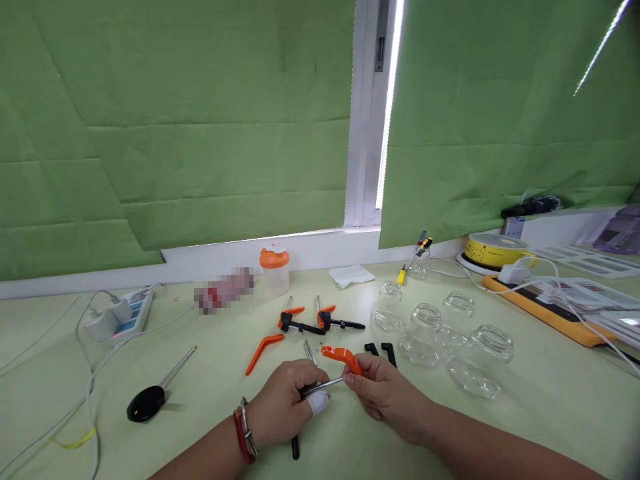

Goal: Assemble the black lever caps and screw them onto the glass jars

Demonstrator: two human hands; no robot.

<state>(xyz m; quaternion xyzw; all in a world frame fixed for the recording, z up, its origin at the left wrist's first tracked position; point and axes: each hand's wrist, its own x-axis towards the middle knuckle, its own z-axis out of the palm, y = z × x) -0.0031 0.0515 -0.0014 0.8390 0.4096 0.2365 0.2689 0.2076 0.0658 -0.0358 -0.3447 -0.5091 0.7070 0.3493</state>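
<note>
My left hand point(287, 403), with white wrapping on one fingertip, is closed on a thin metal rod point(327, 384) with a black part at its base. In my right hand point(390, 397) is a bent orange lever handle point(343, 353); the rod's far end meets these fingers. A black stick end point(295, 448) shows under my left hand; what it belongs to is hidden. Beyond my hands lie a loose metal rod point(309, 351), another orange lever handle point(263, 353), and two orange-and-black lever assemblies, left point(300, 325) and right point(340, 323). Two black pieces point(389, 353) lie beside my right hand.
Several clear glass jars point(425, 340) stand to the right. A black round-headed probe point(146, 403) and a power strip point(133, 320) with cables are at left. An orange-lidded cup point(275, 273), white paper point(351, 275) and a yellow round tin point(495, 250) are along the back.
</note>
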